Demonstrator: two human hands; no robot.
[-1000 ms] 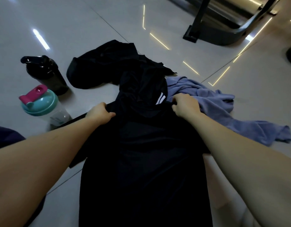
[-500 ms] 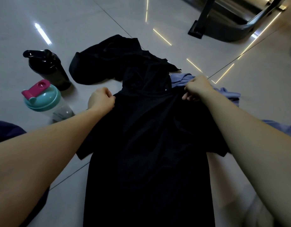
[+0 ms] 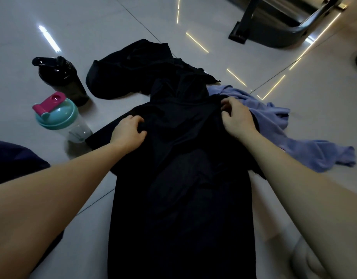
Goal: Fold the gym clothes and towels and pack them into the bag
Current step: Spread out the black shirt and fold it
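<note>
Black shirt has been pulled up over the white logo seen a second ago; left hand and right hand have lowered its shoulders, now spread wider.

Tile floor: black shirt, black garment, blue towel, black bottle, teal-lidded shaker.

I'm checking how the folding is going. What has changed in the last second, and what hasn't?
The black shirt was drawn away from the person, covering the white logo on the black garment beyond. The left hand and right hand, tight fists earlier, now grip its shoulders with looser fingers. The purple towel, black bottle and teal-lidded shaker stayed put.
</note>
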